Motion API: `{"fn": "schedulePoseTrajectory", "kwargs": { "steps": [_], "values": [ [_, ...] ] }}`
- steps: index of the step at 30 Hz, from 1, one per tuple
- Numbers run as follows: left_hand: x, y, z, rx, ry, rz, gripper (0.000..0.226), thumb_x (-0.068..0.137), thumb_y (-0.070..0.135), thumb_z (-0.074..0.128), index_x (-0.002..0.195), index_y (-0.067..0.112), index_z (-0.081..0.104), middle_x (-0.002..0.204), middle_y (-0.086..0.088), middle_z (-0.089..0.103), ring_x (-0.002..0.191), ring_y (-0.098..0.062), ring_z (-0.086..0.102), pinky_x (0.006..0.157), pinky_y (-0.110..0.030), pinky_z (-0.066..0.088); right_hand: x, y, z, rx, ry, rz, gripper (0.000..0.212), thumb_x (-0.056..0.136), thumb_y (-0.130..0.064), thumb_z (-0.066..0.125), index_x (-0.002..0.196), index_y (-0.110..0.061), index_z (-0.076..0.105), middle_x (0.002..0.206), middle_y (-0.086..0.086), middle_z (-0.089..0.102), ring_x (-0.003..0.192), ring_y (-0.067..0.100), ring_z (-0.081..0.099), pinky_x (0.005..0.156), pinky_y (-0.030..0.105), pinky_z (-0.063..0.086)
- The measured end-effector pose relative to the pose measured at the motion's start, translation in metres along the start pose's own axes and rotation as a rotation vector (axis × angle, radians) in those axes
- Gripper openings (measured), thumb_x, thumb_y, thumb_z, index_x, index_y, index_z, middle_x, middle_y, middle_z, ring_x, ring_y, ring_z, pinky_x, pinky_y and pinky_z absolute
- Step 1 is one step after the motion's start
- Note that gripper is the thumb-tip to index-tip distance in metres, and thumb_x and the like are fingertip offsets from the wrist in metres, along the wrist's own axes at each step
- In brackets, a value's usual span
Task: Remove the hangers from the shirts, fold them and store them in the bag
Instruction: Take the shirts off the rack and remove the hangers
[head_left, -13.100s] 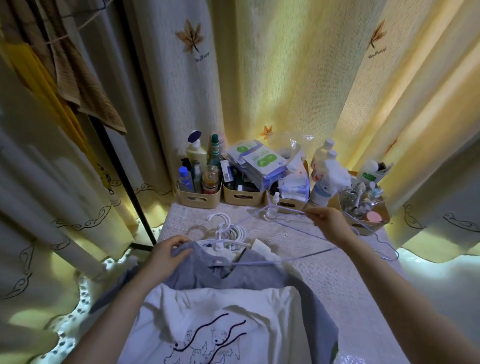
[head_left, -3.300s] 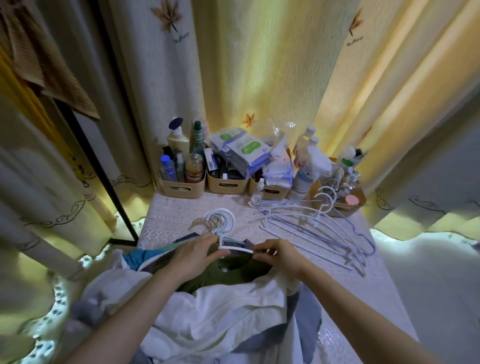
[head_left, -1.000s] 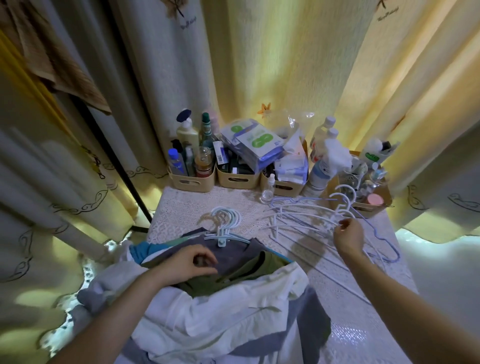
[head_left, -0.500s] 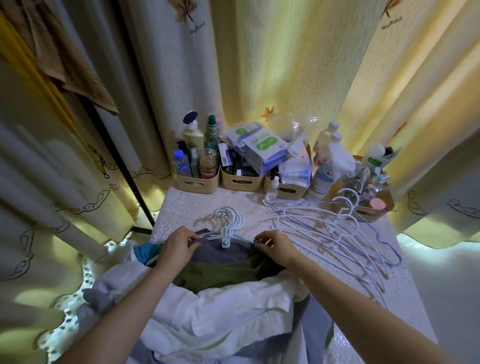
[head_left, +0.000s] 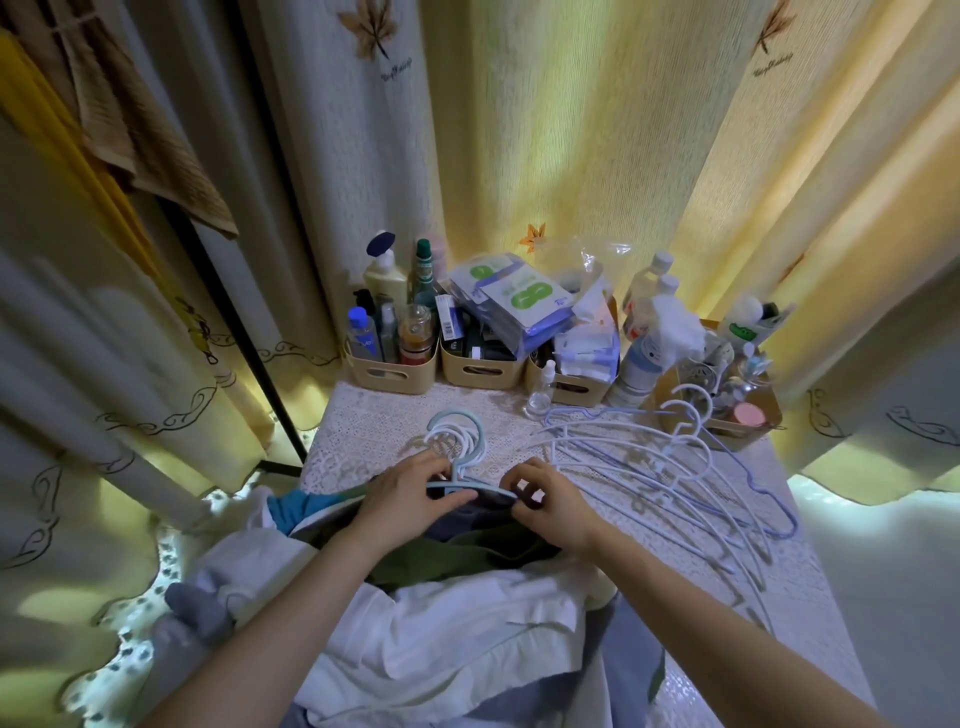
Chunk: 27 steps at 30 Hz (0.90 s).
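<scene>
Top hanger (head_left: 467, 488): arms hidden under L hand (head_left: 410, 499) & R hand (head_left: 545, 501); only hook + short bit of bar btwn them shows. R fingertips (head_left: 519, 491) curl on bar's end, can't tell if the dark shirt (head_left: 467, 522) collar is pinched too. Green shirt (head_left: 415, 566), nearer than hands, mostly under white shirt (head_left: 441, 639). Hooks (head_left: 457, 431) just beyond L hand overlap, no. unclear. L forearm (head_left: 260, 649) & R forearm (head_left: 727, 639) cut by bottom edge. Bottles (head_left: 384, 280) far beyond hands: labels too small to read.
</scene>
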<state>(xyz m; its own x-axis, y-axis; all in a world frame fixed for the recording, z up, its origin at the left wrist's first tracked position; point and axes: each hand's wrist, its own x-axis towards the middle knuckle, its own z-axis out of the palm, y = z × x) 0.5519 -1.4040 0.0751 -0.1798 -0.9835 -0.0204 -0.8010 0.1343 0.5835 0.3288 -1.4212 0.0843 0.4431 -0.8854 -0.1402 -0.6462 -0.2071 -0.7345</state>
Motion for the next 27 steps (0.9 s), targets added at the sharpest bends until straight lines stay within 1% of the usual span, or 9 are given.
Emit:
{"fn": "schedulePoseTrajectory", "kwargs": {
  "steps": [2,5,9,11,14,18,21,24,27],
  "values": [
    [0.004,0.008,0.002,0.079,0.09,-0.004,0.037,0.083,0.055,0.059,0.069,0.021,0.054,0.079,0.007,0.053,0.077,-0.014,0.053,0.063,-0.033,0.042,-0.003,0.001,0.002,-0.001,-0.011,0.035,0.013,0.083,-0.008,0.059,0.094,-0.013,0.064,0.097,0.002,0.052,0.078,0.012,0.052,0.069,0.009,0.037],
    [0.007,0.007,-0.008,0.099,0.14,-0.103,0.026,0.089,0.049,0.054,0.072,0.03,0.062,0.077,0.011,0.052,0.07,-0.012,0.052,0.057,-0.027,0.031,-0.008,0.005,0.003,0.032,0.033,0.132,0.015,0.086,-0.01,0.056,0.097,-0.014,0.066,0.096,0.003,0.059,0.081,0.017,0.055,0.074,0.027,0.042],
    [0.001,-0.01,-0.028,0.123,0.129,-0.184,0.034,0.09,0.054,0.049,0.06,0.038,0.045,0.072,0.012,0.047,0.068,-0.01,0.052,0.054,-0.026,0.029,-0.014,0.013,-0.003,0.177,0.106,0.326,0.021,0.09,-0.011,0.052,0.094,-0.019,0.071,0.082,-0.008,0.064,0.075,0.013,0.058,0.07,0.026,0.043],
    [-0.001,-0.01,-0.029,0.136,0.135,-0.184,0.033,0.09,0.053,0.049,0.062,0.036,0.046,0.072,0.011,0.047,0.069,-0.01,0.052,0.054,-0.026,0.03,-0.013,0.012,-0.001,0.217,0.122,0.42,0.021,0.09,-0.014,0.052,0.08,-0.018,0.069,0.075,-0.002,0.063,0.074,0.015,0.056,0.069,0.027,0.041],
    [-0.004,-0.006,-0.026,0.143,0.131,-0.162,0.025,0.092,0.05,0.048,0.071,0.038,0.048,0.075,0.011,0.048,0.07,-0.011,0.052,0.053,-0.026,0.029,-0.009,0.009,-0.002,0.154,0.107,0.545,0.031,0.092,-0.021,0.051,0.063,-0.013,0.053,0.065,0.007,0.05,0.069,0.02,0.049,0.062,0.029,0.033],
    [-0.007,-0.008,-0.026,0.171,0.165,-0.185,0.025,0.092,0.051,0.047,0.081,0.033,0.059,0.079,0.013,0.05,0.074,-0.012,0.055,0.056,-0.027,0.033,-0.005,0.008,-0.019,0.065,-0.043,0.649,0.036,0.092,-0.022,0.054,0.059,-0.012,0.045,0.057,0.005,0.041,0.056,0.017,0.04,0.051,0.026,0.029],
    [-0.005,-0.011,-0.031,0.195,0.193,-0.214,0.03,0.092,0.053,0.046,0.077,0.03,0.058,0.08,0.013,0.049,0.077,-0.014,0.056,0.058,-0.028,0.034,-0.009,0.015,-0.028,0.038,-0.07,0.713,0.04,0.09,-0.017,0.055,0.054,-0.013,0.038,0.055,0.006,0.035,0.05,0.017,0.032,0.049,0.026,0.025],
    [-0.005,-0.011,-0.031,0.18,0.197,-0.221,0.029,0.093,0.052,0.046,0.077,0.029,0.057,0.081,0.014,0.049,0.079,-0.014,0.056,0.06,-0.028,0.036,-0.018,0.025,-0.028,0.161,-0.04,0.789,0.04,0.087,-0.009,0.057,0.054,-0.011,0.035,0.053,0.006,0.03,0.047,0.018,0.028,0.048,0.028,0.025],
    [-0.01,-0.01,-0.026,0.14,0.216,-0.217,0.023,0.094,0.047,0.047,0.077,0.031,0.053,0.082,0.014,0.05,0.08,-0.015,0.057,0.061,-0.029,0.037,-0.029,0.034,-0.027,0.321,-0.017,0.877,0.032,0.085,-0.002,0.056,0.059,-0.008,0.039,0.058,0.007,0.034,0.049,0.019,0.031,0.048,0.029,0.029]
  ]
}}
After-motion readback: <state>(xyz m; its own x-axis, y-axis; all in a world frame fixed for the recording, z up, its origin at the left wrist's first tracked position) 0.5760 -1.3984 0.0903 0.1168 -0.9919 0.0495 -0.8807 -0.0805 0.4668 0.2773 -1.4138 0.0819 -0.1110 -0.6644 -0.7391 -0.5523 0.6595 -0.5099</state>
